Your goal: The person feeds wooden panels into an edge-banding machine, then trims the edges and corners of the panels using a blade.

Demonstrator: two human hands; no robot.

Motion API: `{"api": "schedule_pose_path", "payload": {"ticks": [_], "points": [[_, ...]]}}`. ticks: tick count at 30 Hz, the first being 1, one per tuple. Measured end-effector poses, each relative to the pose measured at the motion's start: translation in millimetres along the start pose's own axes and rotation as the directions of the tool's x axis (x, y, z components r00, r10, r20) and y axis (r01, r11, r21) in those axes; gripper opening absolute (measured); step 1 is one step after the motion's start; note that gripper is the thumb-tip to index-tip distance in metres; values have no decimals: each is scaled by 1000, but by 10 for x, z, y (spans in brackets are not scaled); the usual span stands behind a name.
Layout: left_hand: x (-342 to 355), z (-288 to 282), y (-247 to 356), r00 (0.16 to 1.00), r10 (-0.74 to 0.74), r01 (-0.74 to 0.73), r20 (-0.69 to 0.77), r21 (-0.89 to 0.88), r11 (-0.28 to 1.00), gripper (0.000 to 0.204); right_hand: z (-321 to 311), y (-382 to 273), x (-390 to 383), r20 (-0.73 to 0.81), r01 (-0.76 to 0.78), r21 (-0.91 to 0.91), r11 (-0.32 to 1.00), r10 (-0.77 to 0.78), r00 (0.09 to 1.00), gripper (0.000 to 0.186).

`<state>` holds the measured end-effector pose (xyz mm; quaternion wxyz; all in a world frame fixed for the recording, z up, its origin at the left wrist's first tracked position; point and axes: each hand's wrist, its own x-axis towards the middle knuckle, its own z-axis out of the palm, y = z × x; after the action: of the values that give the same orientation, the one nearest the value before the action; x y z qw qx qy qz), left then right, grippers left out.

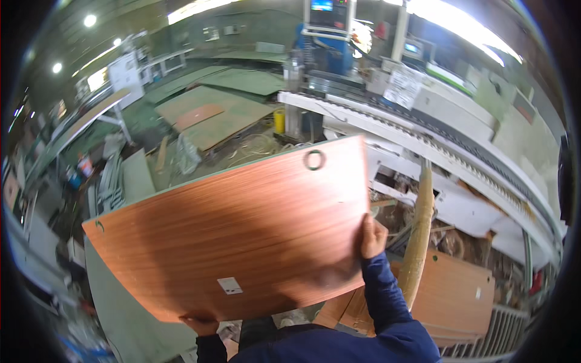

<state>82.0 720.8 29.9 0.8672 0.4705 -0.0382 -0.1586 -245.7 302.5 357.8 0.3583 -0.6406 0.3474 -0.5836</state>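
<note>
The right arm, in a navy sleeve (384, 290), reaches up and forward, and the right hand (374, 237) grasps the right edge of a reddish-brown wood-grain panel (242, 230). The left hand (203, 327) is lower and nearer the body, its fingers grasping the bottom edge towards the left corner; how far they wrap underneath is hidden. The panel is held up in front of the body, tilted, with its right side higher than its left.

One panel is in the hands. It carries two green marks, a ring (313, 160) at the upper right and a smaller one (100, 226) at the left corner, plus one white label (230, 285) near the bottom. More wood-grain boards (454, 290) lie at the lower right; their overlap prevents a sure count.

One yellowish tube (419, 236) runs down just beside the right arm and covers part of those boards. Beyond it stretches a long white machine (423, 138) with a row of rollers. One yellow container (279, 121) stands near its end, with flat greenish sheets (242, 80) further back and a clear plastic bag (187, 156) behind the panel. The raised panel blocks much of the floor beyond.
</note>
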Motion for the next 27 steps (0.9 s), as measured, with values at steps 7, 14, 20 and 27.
{"api": "schedule_pose_path", "payload": {"ticks": [7, 14, 20, 27], "points": [[1266, 1546, 401, 881, -464, 398, -92, -385, 832, 81, 775, 696, 494, -94, -211, -129, 969, 200, 975, 56], [3213, 2689, 76, 849, -449, 527, 277, -495, 691, 77, 1563, 1656, 1411, -317, -280, -182, 942, 213, 924, 56], [4427, 3999, -344, 776, -587, 630, 231, -335, 701, 75, 1709, 2240, 2290, -490, -351, -164, 922, 233, 840, 57], [5101, 5780, -1239, 752, -571, 650, 330, -225, 726, 76, 1551, 3265, 3905, -538, -484, -350, 802, 251, 805, 60]]}}
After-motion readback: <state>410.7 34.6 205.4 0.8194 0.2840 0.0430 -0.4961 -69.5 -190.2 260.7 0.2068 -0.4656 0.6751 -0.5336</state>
